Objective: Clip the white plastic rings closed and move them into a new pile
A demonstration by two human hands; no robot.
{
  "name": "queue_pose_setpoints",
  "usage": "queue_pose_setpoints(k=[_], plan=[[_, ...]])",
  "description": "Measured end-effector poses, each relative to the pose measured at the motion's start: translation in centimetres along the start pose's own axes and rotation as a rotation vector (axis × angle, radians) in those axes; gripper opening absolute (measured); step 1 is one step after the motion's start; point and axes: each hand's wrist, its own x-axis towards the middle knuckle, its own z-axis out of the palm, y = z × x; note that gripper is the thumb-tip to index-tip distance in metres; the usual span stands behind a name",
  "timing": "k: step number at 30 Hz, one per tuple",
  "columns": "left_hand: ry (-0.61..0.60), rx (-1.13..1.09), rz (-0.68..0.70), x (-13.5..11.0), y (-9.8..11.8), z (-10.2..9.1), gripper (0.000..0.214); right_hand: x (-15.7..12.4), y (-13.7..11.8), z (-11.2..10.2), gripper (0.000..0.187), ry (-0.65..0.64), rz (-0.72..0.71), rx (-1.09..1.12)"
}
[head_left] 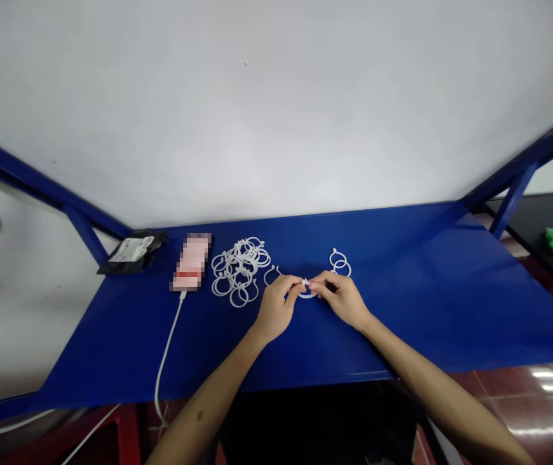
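Over the middle of the blue table, my left hand (277, 305) and my right hand (341, 297) pinch a white ring (308, 296) between them. Their fingertips meet at its top, where small white ends stick up. Just beyond my left fingers lies a single white ring (271, 276), partly covered by that hand. Two or so white rings (339, 261) lie past my right hand, overlapping. Left of my hands is a loose heap of several white rings (241, 268), each with a small knob.
A phone (191, 261) with a white cable (168, 352) lies on the blue table (431, 290), left of the heap. Further left is a black plastic package (133, 252) with a white label. Blue frame bars (513, 200) rise at both ends, and a white wall (276, 129) stands behind.
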Motion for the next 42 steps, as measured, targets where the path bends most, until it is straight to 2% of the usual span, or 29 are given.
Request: queue_pose_setpoints(k=[8, 12, 15, 17, 21, 25, 28, 31, 36, 39, 42], plan=[[0.037, 0.299, 0.23, -0.8, -0.9, 0.9, 0.028, -0.3, 0.1, -0.1, 0.024, -0.083, -0.168, -0.093], [0.026, 0.363, 0.265, -0.7, -0.6, 1.0, 0.029, -0.1, 0.0, -0.2, 0.022, -0.079, -0.19, -0.139], [0.038, 0.439, 0.277, -0.2, -0.5, 0.5, 0.023, 0.2, 0.1, -0.5, 0.021, 0.004, -0.198, -0.215], [0.091, 0.541, 0.255, 0.2, -0.8, 0.0, 0.019, 0.4, 0.4, -1.0, 0.022, 0.086, -0.213, -0.311], [0.188, 0.704, 0.142, 0.5, -2.1, -0.8, 0.027, 0.9, 1.5, -2.8, 0.027, 0.247, -0.191, -0.57], [0.166, 0.792, 0.09, 0.4, -2.9, -1.0, 0.028, 1.1, 2.2, -4.2, 0.032, 0.346, -0.139, -0.773], [0.123, 0.848, 0.079, 0.3, -2.9, -0.9, 0.026, 1.1, 1.9, -4.1, 0.032, 0.403, -0.142, -0.796], [0.098, 0.89, 0.083, 0.3, -3.0, -0.8, 0.026, 1.0, 1.4, -3.3, 0.026, 0.349, -0.19, -0.729], [0.086, 0.884, 0.073, 0.3, -2.9, -0.9, 0.016, 0.3, 0.6, -0.9, 0.02, 0.108, -0.246, -0.568], [0.068, 0.814, 0.042, 0.4, -2.1, -0.8, 0.009, -0.1, 0.4, 0.3, 0.019, 0.017, -0.238, -0.517], [0.064, 0.671, 0.076, 0.4, -1.4, -0.5, 0.007, -0.3, 0.4, 0.8, 0.017, -0.005, -0.206, -0.462]])
